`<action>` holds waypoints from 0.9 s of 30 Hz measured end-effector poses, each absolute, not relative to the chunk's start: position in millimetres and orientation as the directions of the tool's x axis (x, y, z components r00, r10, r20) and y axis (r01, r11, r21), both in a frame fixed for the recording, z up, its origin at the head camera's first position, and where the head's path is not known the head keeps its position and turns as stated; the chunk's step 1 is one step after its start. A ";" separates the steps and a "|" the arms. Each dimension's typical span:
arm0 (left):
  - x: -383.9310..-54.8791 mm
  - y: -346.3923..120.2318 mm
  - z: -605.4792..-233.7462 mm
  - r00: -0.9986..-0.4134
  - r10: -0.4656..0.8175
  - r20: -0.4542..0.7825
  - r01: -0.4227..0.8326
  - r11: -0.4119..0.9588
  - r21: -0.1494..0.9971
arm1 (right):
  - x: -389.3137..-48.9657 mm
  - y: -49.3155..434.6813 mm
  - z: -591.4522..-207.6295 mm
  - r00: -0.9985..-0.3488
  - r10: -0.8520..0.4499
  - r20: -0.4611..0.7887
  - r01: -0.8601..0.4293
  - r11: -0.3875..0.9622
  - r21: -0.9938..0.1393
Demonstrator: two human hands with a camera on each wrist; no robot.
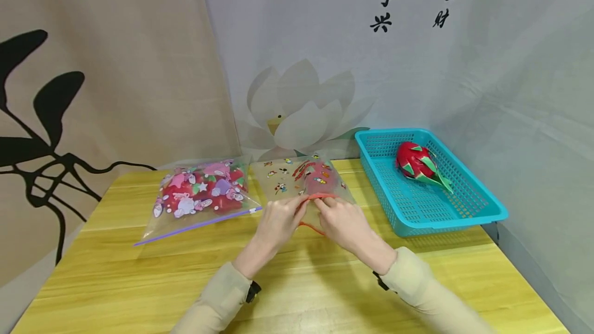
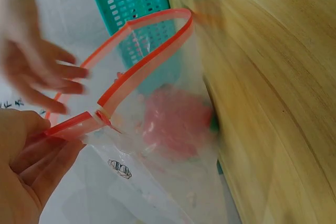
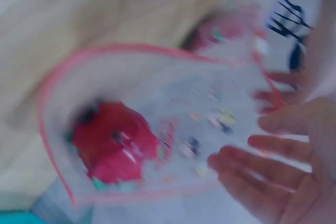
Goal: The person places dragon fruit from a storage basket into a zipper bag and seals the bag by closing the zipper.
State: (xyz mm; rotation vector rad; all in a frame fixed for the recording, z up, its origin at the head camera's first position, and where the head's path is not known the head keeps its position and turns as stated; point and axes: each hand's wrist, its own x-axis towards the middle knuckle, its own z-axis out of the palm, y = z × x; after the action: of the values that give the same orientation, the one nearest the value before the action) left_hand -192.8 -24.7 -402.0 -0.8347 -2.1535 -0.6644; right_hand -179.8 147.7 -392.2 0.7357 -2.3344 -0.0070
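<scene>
A clear zip bag with a red-orange zip edge and small cartoon prints stands with its mouth open toward me. Inside it lies a red fruit with green tips, which looks like a dragon fruit. My left hand pinches the red edge beside the slider, thumb against fingers, as the left wrist view shows. At the bag's mouth is my right hand, its fingers extended and apart near the rim. It appears blurred in the left wrist view.
To the left lies a second zip bag with a purple slider strip, filled with red and green items. A turquoise basket stands at the right with a dragon fruit in it. A printed curtain hangs behind the wooden table.
</scene>
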 end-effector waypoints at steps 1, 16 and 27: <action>-193.0 -25.2 -401.6 -0.531 0.355 0.770 0.727 0.657 0.199 | -177.4 150.8 -383.9 -0.585 -0.516 0.626 -0.531 0.827 0.185; -192.5 -29.0 -402.9 -0.550 0.345 0.761 0.725 0.649 0.229 | -290.9 297.0 -330.4 -0.912 -0.085 0.400 -0.160 0.974 -0.158; -191.5 -28.8 -401.8 -0.551 0.363 0.751 0.733 0.640 0.229 | -319.4 391.7 -366.3 -0.983 0.180 -0.025 0.178 0.926 -0.334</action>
State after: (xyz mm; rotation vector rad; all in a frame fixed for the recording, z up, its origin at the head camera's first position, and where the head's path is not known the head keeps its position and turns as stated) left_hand -191.5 -28.8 -401.8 -0.8502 -2.1793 -0.7023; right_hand -319.4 391.7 -366.3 -0.2862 -3.0765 0.5319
